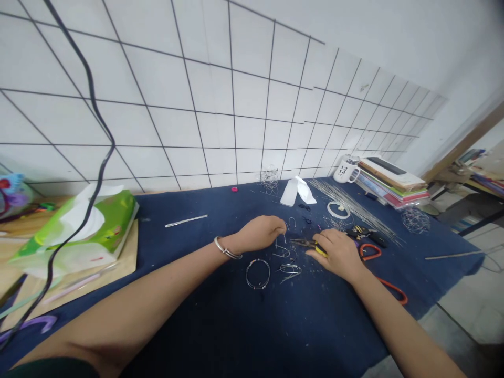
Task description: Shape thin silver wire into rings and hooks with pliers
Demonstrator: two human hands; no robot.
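My left hand (262, 232), with a silver bangle (227, 249) on its wrist, is closed in a pinch above the dark blue cloth. A thin bent wire (284, 236) hangs at its fingertips. My right hand (339, 254) is wrapped round the yellow handle of the pliers (305, 243), whose jaws point left toward my left hand. Bent wire pieces (281, 254) lie between and below the hands. Nearer to me are a wire ring with small beads (258, 274) and a small bundle of wire loops (290, 271).
Orange-handled scissors (370, 252) and long straight wires (350, 202) lie at the right. Behind them stand a white mug (346, 170) and stacked books (389, 184). A green tissue pack (114, 223) and black cable (91, 84) are at the left; the cloth (220, 325) covers the table.
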